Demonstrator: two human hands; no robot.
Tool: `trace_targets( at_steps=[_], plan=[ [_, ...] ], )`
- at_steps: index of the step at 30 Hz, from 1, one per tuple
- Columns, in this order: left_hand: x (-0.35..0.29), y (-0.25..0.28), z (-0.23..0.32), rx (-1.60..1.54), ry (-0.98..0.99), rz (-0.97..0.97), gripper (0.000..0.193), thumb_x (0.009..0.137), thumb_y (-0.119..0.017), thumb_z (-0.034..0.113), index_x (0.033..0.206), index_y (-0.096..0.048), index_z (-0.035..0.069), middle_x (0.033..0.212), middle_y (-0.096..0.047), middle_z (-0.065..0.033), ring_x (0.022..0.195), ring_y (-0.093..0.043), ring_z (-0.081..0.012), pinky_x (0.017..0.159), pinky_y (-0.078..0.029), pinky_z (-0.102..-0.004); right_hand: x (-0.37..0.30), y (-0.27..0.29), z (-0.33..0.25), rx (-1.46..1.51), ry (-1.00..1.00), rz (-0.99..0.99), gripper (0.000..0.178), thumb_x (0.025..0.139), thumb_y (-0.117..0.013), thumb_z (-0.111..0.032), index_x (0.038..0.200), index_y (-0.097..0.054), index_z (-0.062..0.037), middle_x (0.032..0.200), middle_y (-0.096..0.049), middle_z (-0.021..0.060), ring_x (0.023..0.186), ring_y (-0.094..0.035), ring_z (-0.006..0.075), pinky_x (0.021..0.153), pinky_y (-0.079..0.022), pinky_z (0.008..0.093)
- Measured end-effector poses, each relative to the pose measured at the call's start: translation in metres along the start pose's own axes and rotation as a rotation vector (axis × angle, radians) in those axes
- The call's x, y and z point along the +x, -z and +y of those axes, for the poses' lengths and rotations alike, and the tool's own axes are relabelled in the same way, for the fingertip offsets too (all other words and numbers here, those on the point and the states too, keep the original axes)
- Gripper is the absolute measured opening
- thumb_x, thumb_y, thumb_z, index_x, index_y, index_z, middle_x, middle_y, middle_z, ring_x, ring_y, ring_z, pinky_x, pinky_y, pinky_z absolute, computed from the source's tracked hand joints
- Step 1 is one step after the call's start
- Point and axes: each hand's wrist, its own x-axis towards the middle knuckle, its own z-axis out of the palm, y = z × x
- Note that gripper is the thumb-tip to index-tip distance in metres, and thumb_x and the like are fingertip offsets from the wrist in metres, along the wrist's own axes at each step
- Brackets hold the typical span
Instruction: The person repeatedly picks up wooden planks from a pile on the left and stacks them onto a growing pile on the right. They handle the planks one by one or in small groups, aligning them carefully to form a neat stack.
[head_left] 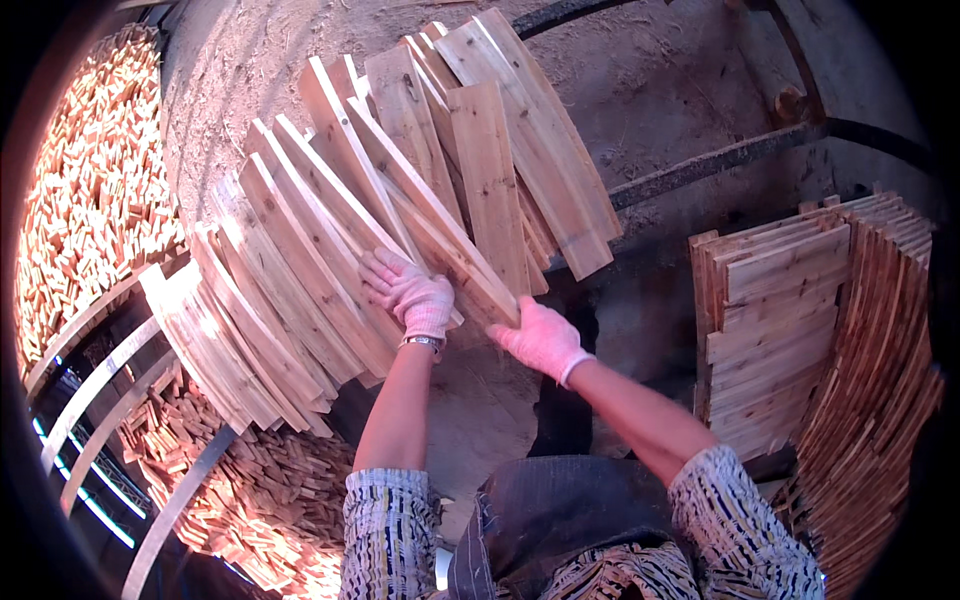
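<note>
Wooden boards [290,220] lie in a fanned, overlapping row in front of me, several standing tilted on their long edges. My left hand [410,292], in a pale pinkish work glove, rests with fingers stretched out on boards near the middle of the row. To its right, my gloved right hand [541,340] is closed round the near end of a tilted board [458,238]. The thumb is at the board's near end, and the other fingers are partly hidden. A short knotty board [490,170] lies flat across others just beyond that hand.
At right stands a tall, neat stack of boards [780,330]. Heaps of small wood offcuts [100,180] fill the far left and lower left [240,490]. Curved metal bars [180,510] edge the lower left; a dark metal rail [715,165] crosses the back right. Sawdust covers the ground [240,60].
</note>
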Motion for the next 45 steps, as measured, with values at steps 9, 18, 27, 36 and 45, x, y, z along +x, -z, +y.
trace_targets(
  at_steps=[9,18,27,36,45],
  plan=[
    [-0.029,-0.023,0.024,-0.195,-0.206,0.163,0.098,0.076,-0.058,0.027,0.15,-0.01,-0.015,0.159,-0.012,-0.0356,0.149,-0.007,-0.0535,0.122,-0.005,-0.0576,0.014,0.028,0.0,-0.049,0.133,0.047,0.068,0.077,-0.071,-0.052,0.119,-0.052,-0.0019,0.111,-0.067,0.0268,0.108,-0.064,0.0421,0.093,-0.05,0.0478],
    [-0.161,0.034,0.038,-1.339,-0.226,-0.158,0.101,0.077,-0.084,0.034,0.153,-0.025,0.002,0.15,-0.036,-0.0246,0.139,-0.034,-0.0358,0.116,-0.028,-0.0462,-0.168,0.077,0.132,-0.016,-0.144,-0.001,0.071,0.077,-0.077,-0.051,0.125,-0.054,-0.0043,0.114,-0.067,0.0251,0.111,-0.064,0.0411,0.094,-0.05,0.0458],
    [-0.135,0.02,0.067,-1.503,-0.08,-0.79,0.065,0.087,-0.077,0.026,0.138,-0.045,0.003,0.113,-0.066,-0.0115,0.091,-0.067,-0.0195,0.081,-0.057,-0.0331,-0.14,0.036,0.14,0.662,0.032,-0.032,0.071,0.088,-0.073,-0.042,0.136,-0.044,0.0016,0.126,-0.06,0.0219,0.116,-0.059,0.0273,0.099,-0.048,0.0392],
    [-0.267,0.024,0.12,-0.984,-0.547,-0.698,0.072,0.084,-0.079,0.04,0.134,-0.048,-0.002,0.117,-0.067,-0.0146,0.105,-0.065,-0.0235,0.093,-0.052,-0.038,-0.227,0.002,0.256,0.801,0.154,0.357,0.071,0.089,-0.07,-0.033,0.144,-0.037,-0.0015,0.129,-0.058,0.0183,0.121,-0.056,0.024,0.102,-0.046,0.0376],
    [-0.516,-0.043,0.268,-0.895,-1.027,-0.927,0.059,0.084,-0.08,0.025,0.127,-0.051,-0.004,0.111,-0.068,-0.0135,0.098,-0.066,-0.0198,0.087,-0.054,-0.0346,-0.351,-0.059,0.485,0.76,-0.486,0.861,0.08,0.089,-0.064,-0.046,0.148,-0.034,-0.0027,0.121,-0.063,0.0299,0.115,-0.061,0.0427,0.097,-0.049,0.0491]
  ],
)
